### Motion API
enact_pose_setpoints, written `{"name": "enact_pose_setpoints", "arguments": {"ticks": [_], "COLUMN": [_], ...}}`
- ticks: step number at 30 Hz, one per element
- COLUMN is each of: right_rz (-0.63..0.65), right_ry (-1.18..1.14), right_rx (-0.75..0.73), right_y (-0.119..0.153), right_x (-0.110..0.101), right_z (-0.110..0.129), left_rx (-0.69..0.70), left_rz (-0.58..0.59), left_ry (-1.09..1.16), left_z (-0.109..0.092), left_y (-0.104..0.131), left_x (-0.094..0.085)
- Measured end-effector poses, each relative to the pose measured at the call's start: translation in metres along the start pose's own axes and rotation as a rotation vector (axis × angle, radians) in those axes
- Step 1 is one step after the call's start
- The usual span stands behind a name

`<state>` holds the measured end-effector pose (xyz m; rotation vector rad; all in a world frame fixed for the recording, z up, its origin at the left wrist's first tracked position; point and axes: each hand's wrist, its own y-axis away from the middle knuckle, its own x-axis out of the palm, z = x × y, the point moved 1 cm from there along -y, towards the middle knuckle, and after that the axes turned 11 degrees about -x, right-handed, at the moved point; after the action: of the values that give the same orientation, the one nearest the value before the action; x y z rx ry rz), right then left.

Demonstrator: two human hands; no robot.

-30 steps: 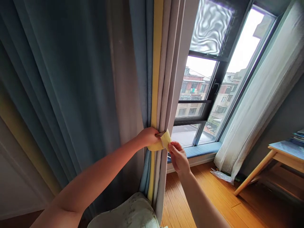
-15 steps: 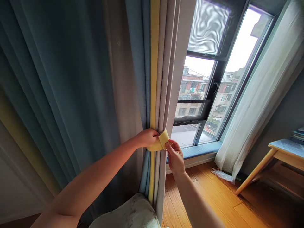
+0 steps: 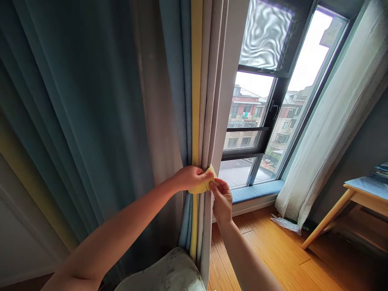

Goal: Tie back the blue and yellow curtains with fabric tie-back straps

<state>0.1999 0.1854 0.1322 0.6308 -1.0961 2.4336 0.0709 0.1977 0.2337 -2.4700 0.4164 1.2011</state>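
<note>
Head: yellow band [image 3: 197, 188] is wrapped around gathered curtain [image 3: 206, 101] and pinched by left hand [image 3: 190, 178], thumb [image 3: 207, 176] now shifted from beside the flap [image 3: 211, 169] onto it. Flap edge is pinched by right hand [image 3: 223, 200]; overlap is likely better pinned.

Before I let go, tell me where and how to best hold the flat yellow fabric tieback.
The flat yellow fabric tieback is likely best pinched by its overlapping end, from the side of the black-framed window, where the right grip is. It crosses the gathered blue, yellow and beige curtain; that thin end faces right, while the left grip covers much of its left part.
</note>
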Motion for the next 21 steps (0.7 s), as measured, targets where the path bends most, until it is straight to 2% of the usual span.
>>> {"name": "enact_pose_setpoints", "arguments": {"ticks": [5,11,14,21], "right_rz": [-0.025,0.046,0.045,0.043], "right_ry": [-0.012,-0.200,-0.268,-0.265], "right_rx": [0.036,0.322,0.325,0.263], "right_y": [0.002,-0.001,-0.001,0.000], "right_x": [0.001,0.004,0.008,0.013], "right_z": [-0.001,0.006,0.009,0.004], "left_rx": [0.080,0.097,0.072,0.074], "left_rz": [-0.145,-0.137,-0.132,-0.290], "left_ry": [-0.126,-0.106,-0.139,-0.238], "left_z": [-0.002,0.002,0.000,-0.003], "left_y": [0.003,0.004,0.005,0.006], "left_x": [0.008,0.008,0.006,0.013]}}
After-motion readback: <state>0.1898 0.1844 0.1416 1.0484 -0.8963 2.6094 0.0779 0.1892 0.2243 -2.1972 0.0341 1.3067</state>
